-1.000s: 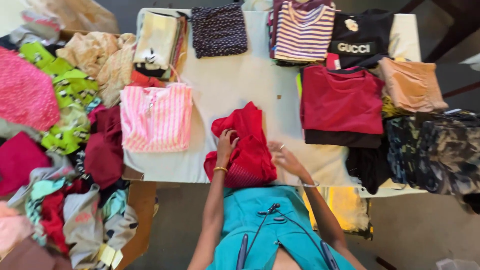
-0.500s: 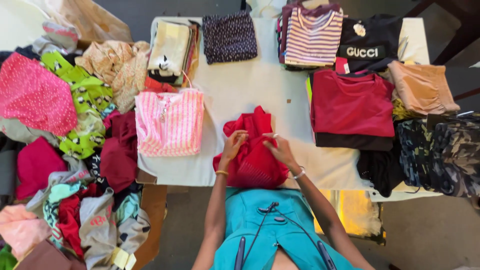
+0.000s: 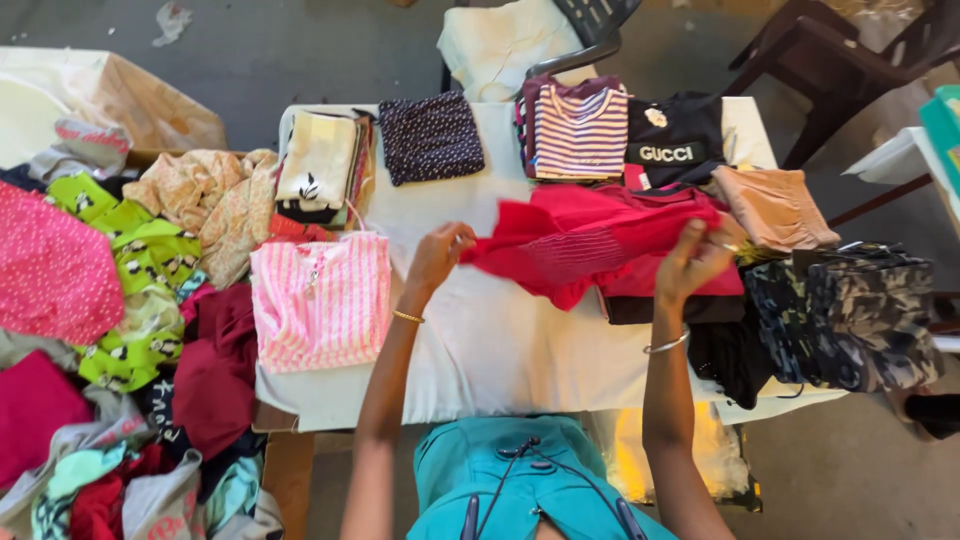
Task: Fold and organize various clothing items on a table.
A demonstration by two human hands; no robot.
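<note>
Since half a second ago the red garment (image 3: 590, 240) has been lifted and carried rightward off the surface (image 3: 500, 350). Left hand (image 3: 437, 257) and right hand (image 3: 690, 262) fingers pinch its edges; keeping both grips level should hold it taut over the folded red top (image 3: 670, 278).

Bright, even daylight (soft shadows); slight motion blur.

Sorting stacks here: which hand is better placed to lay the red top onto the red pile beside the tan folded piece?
Right hand, probably: it grips the red knit top directly above the red folded pile; the left hand is over bare white tablecloth.
</note>
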